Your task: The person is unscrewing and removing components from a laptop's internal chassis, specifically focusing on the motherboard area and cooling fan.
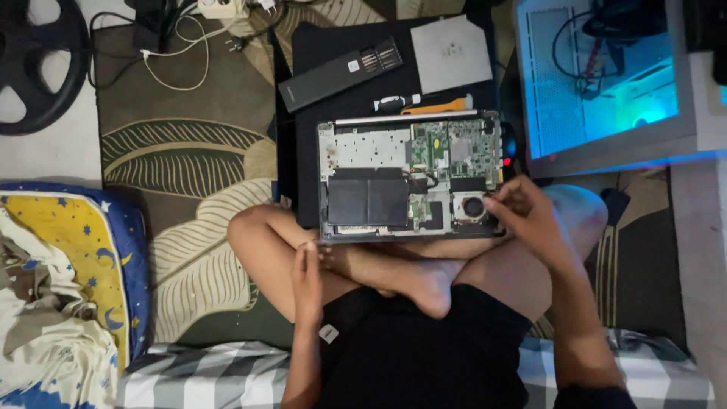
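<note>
An opened laptop (379, 151) lies bottom-up across my crossed legs, its black battery (368, 200), green circuit board (447, 148) and round fan (473, 206) exposed. My right hand (526, 216) rests on the laptop's near right corner, fingertips pinched right beside the fan; whether they hold a small part I cannot tell. My left hand (307, 276) lies along my left shin, fingers loosely together, holding nothing, just below the laptop's near left corner.
Behind the laptop on a black mat (318, 42) lie a screwdriver bit case (341, 73), an orange-handled tool (439, 106) and a grey cover plate (452, 53). A lit monitor (606, 76) stands right. Cables (182, 53), a patterned rug (189, 174) and bedding (60, 288) lie left.
</note>
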